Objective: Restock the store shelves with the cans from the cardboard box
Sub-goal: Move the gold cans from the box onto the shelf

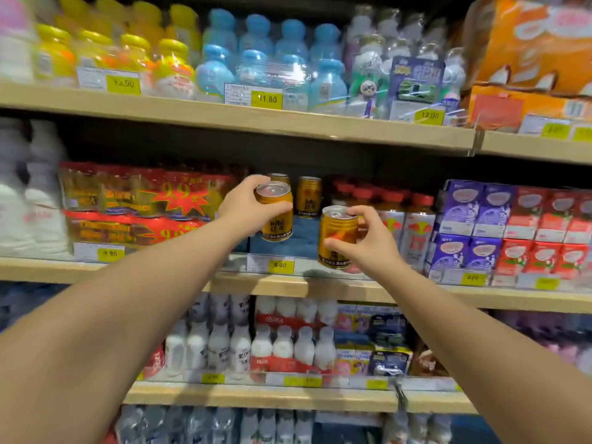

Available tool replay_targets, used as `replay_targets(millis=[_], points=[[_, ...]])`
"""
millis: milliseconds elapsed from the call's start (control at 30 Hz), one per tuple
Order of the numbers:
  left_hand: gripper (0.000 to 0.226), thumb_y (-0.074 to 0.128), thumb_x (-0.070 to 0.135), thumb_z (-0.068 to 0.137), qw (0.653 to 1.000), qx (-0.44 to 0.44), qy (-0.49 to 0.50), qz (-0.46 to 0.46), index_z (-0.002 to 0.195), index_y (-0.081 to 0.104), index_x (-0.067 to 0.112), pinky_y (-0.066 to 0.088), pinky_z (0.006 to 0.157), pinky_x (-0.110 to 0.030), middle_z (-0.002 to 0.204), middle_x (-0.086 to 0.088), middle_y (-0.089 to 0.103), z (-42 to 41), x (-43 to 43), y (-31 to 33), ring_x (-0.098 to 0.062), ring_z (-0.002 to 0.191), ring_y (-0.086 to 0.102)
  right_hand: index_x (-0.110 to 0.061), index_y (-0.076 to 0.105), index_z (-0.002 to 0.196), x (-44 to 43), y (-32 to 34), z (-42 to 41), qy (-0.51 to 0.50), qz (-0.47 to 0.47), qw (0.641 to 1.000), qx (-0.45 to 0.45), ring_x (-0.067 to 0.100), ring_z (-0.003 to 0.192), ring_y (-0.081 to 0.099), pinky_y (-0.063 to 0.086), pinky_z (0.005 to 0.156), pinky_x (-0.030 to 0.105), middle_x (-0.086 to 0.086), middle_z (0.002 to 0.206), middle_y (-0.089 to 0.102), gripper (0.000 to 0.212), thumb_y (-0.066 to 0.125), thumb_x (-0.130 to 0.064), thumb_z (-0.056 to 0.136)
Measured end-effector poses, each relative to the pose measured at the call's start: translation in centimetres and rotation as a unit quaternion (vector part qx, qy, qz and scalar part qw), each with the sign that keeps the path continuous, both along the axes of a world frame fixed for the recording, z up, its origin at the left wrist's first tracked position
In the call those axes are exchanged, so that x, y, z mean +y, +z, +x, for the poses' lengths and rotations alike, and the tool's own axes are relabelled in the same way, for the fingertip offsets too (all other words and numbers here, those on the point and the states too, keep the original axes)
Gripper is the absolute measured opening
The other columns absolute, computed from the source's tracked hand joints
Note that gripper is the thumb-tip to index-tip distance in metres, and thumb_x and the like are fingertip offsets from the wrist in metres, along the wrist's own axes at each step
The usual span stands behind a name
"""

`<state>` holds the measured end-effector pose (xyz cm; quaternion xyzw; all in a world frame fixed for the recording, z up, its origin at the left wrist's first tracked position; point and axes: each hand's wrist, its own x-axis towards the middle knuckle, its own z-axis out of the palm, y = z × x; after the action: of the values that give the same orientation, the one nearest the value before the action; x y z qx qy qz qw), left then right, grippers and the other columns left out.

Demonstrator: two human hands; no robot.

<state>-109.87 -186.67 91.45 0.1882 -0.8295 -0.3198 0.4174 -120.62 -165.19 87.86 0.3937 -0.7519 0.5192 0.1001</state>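
L hand [243, 205] clamped on gold can [276, 213], silver top, black band w/ white text, held upright above blue gap on mid shelf [320, 288]. R hand [368, 241] grips second gold can [338, 237], slight tilt, at shelf edge. Two more cans [308, 195] behind.

One view only: head-worn wide-angle cam, facing fwd, about level w/ the middle shelf [288, 285]; close, arm's reach from the shelving; both forearms enter from lower left & lower right of frame; shelf edges bow toward the frame's edges; blur at the far left.
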Motion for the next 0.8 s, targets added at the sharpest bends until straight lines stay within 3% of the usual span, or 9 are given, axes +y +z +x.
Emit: replay_targets(millis=[67, 167, 267, 367, 433, 533, 667, 733, 800], points=[[0.075, 0.074, 0.063, 0.057, 1.000, 0.001, 0.021, -0.002, 0.122, 0.047, 0.035, 0.042, 0.055, -0.020, 0.113, 0.007, 0.056, -1.1, -0.6, -0.2, -0.012, 0.090, 0.051, -0.039, 0.046, 0.113, -1.3, 0.6, -1.0, 0.004, -0.030, 1.000, 0.003, -0.003, 0.088, 0.053, 0.043, 0.064, 0.010, -0.022, 0.099, 0.052, 0.060, 0.082, -0.036, 0.066], [0.064, 0.077, 0.054, 0.061, 1.000, -0.001, 0.030, 0.001, 0.113, 0.046, 0.032, 0.050, 0.069, -0.029, 0.104, 0.006, 0.056, -1.8, -1.6, -1.1, -0.016, 0.089, 0.056, -0.037, 0.044, 0.113, -3.1, 0.7, -1.9, 0.023, -0.063, 0.998, -0.010, -0.006, 0.086, 0.051, 0.040, 0.054, 0.001, -0.023, 0.097, 0.050, 0.060, 0.082, -0.030, 0.068], [0.055, 0.078, 0.050, 0.063, 0.999, -0.008, 0.028, 0.019, 0.104, 0.045, 0.032, 0.048, 0.068, -0.029, 0.100, 0.006, 0.056, -2.0, -2.7, -2.5, -0.017, 0.089, 0.056, -0.038, 0.042, 0.110, -4.8, 0.2, -2.2, 0.011, -0.054, 0.998, -0.004, 0.002, 0.087, 0.055, 0.045, 0.060, 0.010, -0.016, 0.100, 0.053, 0.059, 0.081, -0.030, 0.068], [0.053, 0.079, 0.049, 0.064, 0.999, -0.037, 0.016, 0.034, 0.102, 0.046, 0.031, 0.037, 0.056, -0.017, 0.092, 0.011, 0.054, -2.0, -3.5, -3.5, -0.005, 0.078, 0.050, -0.035, 0.043, 0.112, -6.5, -0.7, -2.6, -0.003, -0.033, 0.999, -0.023, 0.016, 0.097, 0.057, 0.054, 0.077, 0.034, -0.005, 0.111, 0.057, 0.059, 0.081, -0.031, 0.067], [0.053, 0.081, 0.049, 0.062, 0.998, -0.060, -0.006, 0.030, 0.100, 0.048, 0.030, 0.037, 0.055, -0.016, 0.088, 0.014, 0.053, -2.0, -4.1, -4.2, 0.000, 0.078, 0.051, -0.036, 0.042, 0.112, -7.5, -1.2, -2.7, -0.006, -0.007, 1.000, -0.030, 0.016, 0.096, 0.058, 0.053, 0.075, 0.032, -0.006, 0.110, 0.057, 0.058, 0.081, -0.033, 0.069], [0.055, 0.079, 0.055, 0.061, 0.993, -0.120, -0.011, -0.006, 0.098, 0.047, 0.030, 0.046, 0.058, -0.023, 0.092, 0.009, 0.058, -1.9, -4.5, -5.1, -0.008, 0.081, 0.059, -0.037, 0.041, 0.112, -8.7, -1.3, -2.6, -0.005, 0.006, 1.000, -0.022, 0.013, 0.092, 0.057, 0.049, 0.070, 0.027, -0.010, 0.103, 0.054, 0.057, 0.080, -0.034, 0.070], [0.056, 0.074, 0.061, 0.063, 0.989, -0.144, 0.004, -0.025, 0.096, 0.044, 0.028, 0.040, 0.052, -0.023, 0.089, 0.009, 0.057, -1.7, -4.6, -5.5, -0.006, 0.075, 0.056, -0.036, 0.040, 0.107, -9.7, -1.2, -2.5, -0.001, 0.028, 1.000, 0.002, 0.012, 0.093, 0.055, 0.047, 0.068, 0.023, -0.009, 0.106, 0.052, 0.055, 0.080, -0.031, 0.071], [0.054, 0.073, 0.059, 0.066, 0.986, -0.155, 0.000, -0.061, 0.101, 0.047, 0.027, 0.047, 0.058, -0.026, 0.096, 0.005, 0.058, -1.6, -4.5, -5.3, -0.011, 0.081, 0.057, -0.033, 0.040, 0.105, -10.1, -1.4, -2.6, -0.009, 0.043, 0.999, 0.011, 0.013, 0.092, 0.057, 0.050, 0.071, 0.027, -0.007, 0.106, 0.054, 0.054, 0.081, -0.030, 0.070], [0.053, 0.073, 0.055, 0.068, 0.980, -0.154, 0.009, -0.127, 0.108, 0.051, 0.027, 0.052, 0.076, -0.034, 0.108, 0.002, 0.056, -1.4, -4.1, -5.3, -0.016, 0.096, 0.056, -0.031, 0.040, 0.104, -10.5, -1.7, -2.6, -0.017, 0.065, 0.998, 0.006, 0.014, 0.090, 0.057, 0.051, 0.071, 0.030, -0.006, 0.103, 0.055, 0.055, 0.082, -0.032, 0.069]])
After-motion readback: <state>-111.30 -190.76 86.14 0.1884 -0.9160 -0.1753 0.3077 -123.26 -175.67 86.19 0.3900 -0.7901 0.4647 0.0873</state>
